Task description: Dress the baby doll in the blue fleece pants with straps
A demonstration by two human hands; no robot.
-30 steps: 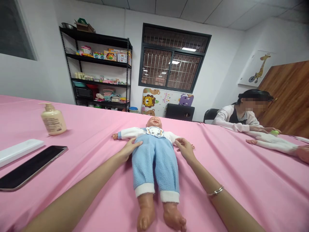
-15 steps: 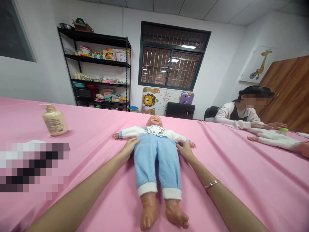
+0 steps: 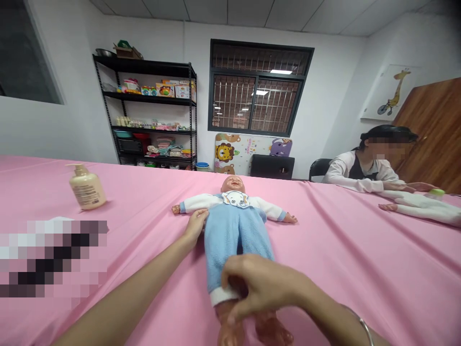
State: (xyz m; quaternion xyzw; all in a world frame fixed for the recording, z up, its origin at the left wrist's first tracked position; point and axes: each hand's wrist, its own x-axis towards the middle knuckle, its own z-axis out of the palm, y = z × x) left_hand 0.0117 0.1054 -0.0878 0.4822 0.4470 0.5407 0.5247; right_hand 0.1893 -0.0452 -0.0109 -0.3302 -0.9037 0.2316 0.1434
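A baby doll [image 3: 233, 185] lies on its back on the pink-covered table [image 3: 137, 230], its feet toward me. It wears blue fleece trousers [image 3: 221, 230] with white cuffs and a white top with an elephant face [image 3: 236, 199]. At the doll's waist, on the left side, my left hand [image 3: 196, 224] has its fingers closed at the edge of the trousers; the fingertips are partly hidden. My right hand [image 3: 264, 283] is over the lower legs, fingers bent and thumb apart, with nothing seen between them. It covers part of the cuffs and shins.
A beige pump bottle [image 3: 87, 189] stands at the left, behind a blurred-out patch [image 3: 54, 254]. Across the table at the right, a person [image 3: 363, 163] sits with hands by another doll [image 3: 421, 206] in white. A black shelf [image 3: 154, 100] stands against the back wall.
My right hand has left the right side of the doll's waist and moved toward me, over the lower legs. My left hand stays at the waist. The view has shifted slightly.
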